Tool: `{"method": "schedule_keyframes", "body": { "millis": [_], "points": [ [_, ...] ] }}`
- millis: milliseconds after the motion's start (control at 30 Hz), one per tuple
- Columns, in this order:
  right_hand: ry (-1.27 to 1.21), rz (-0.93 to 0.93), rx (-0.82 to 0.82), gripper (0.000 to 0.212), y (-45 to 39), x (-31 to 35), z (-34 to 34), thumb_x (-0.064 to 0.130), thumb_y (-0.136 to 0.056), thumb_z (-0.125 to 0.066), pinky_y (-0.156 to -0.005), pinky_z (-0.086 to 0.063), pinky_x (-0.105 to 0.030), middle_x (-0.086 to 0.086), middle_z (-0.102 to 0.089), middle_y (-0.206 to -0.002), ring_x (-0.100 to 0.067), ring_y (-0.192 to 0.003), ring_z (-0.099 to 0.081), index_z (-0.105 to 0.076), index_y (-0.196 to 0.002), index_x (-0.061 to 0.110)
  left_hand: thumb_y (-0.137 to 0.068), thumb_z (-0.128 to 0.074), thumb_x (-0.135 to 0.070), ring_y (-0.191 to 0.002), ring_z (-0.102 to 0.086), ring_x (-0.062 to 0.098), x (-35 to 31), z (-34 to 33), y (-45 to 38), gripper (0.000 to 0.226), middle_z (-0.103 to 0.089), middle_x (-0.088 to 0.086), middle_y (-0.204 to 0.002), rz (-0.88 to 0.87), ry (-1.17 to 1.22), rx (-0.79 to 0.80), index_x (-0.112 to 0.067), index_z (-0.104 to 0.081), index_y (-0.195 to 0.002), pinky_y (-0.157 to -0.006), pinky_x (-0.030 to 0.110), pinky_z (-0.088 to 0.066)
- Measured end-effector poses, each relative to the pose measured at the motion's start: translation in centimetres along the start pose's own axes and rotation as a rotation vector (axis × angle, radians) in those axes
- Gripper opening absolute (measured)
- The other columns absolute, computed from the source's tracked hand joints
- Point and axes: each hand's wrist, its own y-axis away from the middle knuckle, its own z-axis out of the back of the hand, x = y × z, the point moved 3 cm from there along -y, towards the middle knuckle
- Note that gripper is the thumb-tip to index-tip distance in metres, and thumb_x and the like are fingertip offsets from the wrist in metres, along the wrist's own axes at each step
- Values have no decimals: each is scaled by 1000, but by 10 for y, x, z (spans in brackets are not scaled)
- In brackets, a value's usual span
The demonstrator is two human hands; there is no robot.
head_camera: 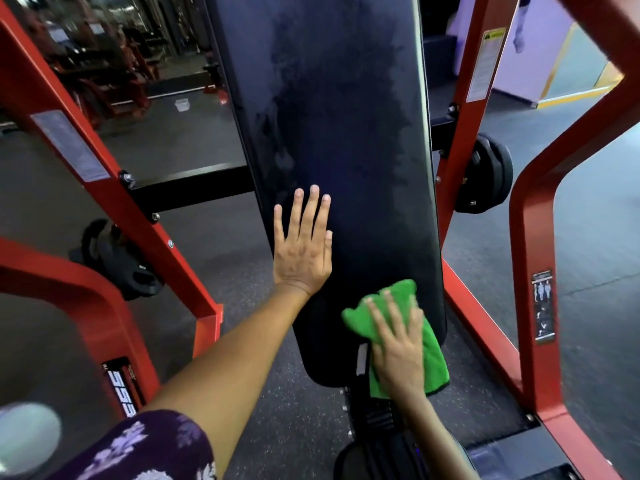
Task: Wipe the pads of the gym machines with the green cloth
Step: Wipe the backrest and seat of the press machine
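Note:
A long black back pad (346, 133) slopes away from me in the middle of the view, with damp streaks on its upper part. My left hand (303, 249) lies flat on the pad's lower left side, fingers straight. My right hand (398, 348) presses the green cloth (434, 355) flat against the pad's lower right end, fingers spread over the cloth. Part of the cloth hangs off the pad's lower edge.
Red steel frame bars (533, 271) stand close on both sides of the pad. Black weight plates hang at the right (491, 174) and lie at the left (117, 261). A dark seat part (388, 452) sits below the pad. Grey rubber floor surrounds the machine.

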Motion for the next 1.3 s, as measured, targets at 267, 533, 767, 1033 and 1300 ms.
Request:
{"method": "schedule_keyframes", "body": {
  "millis": [267,533,767,1033,1300],
  "points": [
    [-50,78,-41,74,-11,39,-10,22,-76,-46,-114,-11,-57,-2,-21,-155,-46,-139,-11,-25,-147,29,-93,-33,-25,-140,-22,26,2,-1,1,53,-34,10,-150,2,-9,5,-10,-29,-144,-116,47,-5],
    [-210,-396,-133,65,-8,-12,-1,30,-82,-38,-117,-4,-44,5,-11,-158,-44,-140,-14,-23,-145,35,-93,-32,-25,-142,-17,25,1,-2,0,54,-22,6,-151,4,-16,-8,-11,-25,-144,-116,46,-3],
    [-56,78,-64,79,13,46,-24,26,-75,-45,-114,-8,-53,4,-13,-158,-44,-141,-8,-19,-149,35,-92,-32,-26,-141,-17,25,2,-1,-1,53,-22,6,-151,0,-32,-20,-11,-28,-143,-116,46,-3],
    [-297,-553,-207,62,-5,-24,-3,18,-84,-46,-116,-7,-49,-8,-20,-156,-43,-140,-15,-30,-143,27,-94,-32,-25,-140,-21,27,2,-1,-2,53,-28,9,-151,-7,-30,-26,-10,-27,-144,-116,46,-4],
    [-161,-196,-32,83,38,-9,-20,13,-73,-44,-116,-3,-47,15,-4,-158,-38,-143,-6,-18,-147,41,-95,-31,-25,-140,-21,27,1,-2,1,52,-29,10,-151,-11,-48,-33,-9,-28,-145,-116,46,-3]
  ]
}}
